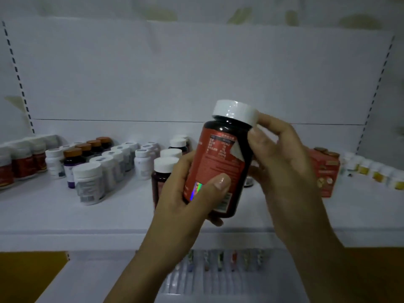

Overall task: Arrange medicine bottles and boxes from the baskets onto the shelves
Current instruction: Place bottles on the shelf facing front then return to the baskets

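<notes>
Dark bottle point(220, 162), red label, white cap point(235, 112), is held in both hands in front of the shelf point(122, 217), above its front edge, tilted slightly with the cap away from the person. Left hand point(188, 193) cups the lower body: fingers wrapped behind, thumb pressed on the label. Right hand point(282, 158) is closed on the upper side and the cap rim; fingertips sit by a label corner that has peeled and curled.

Shelf already carries rows: white-capped bottles point(102, 169) left of centre, brown-capped ones point(87, 149) behind, a red box point(325, 171) toward the right edge. No basket is in view.

Judgement: step in hand is inspection before placing. To do it well, press the lifted corner flat, turn the bottle upright with its front outward, then set it beside the similar white-capped dark bottle point(164, 171) at centre, in line with that row.
</notes>
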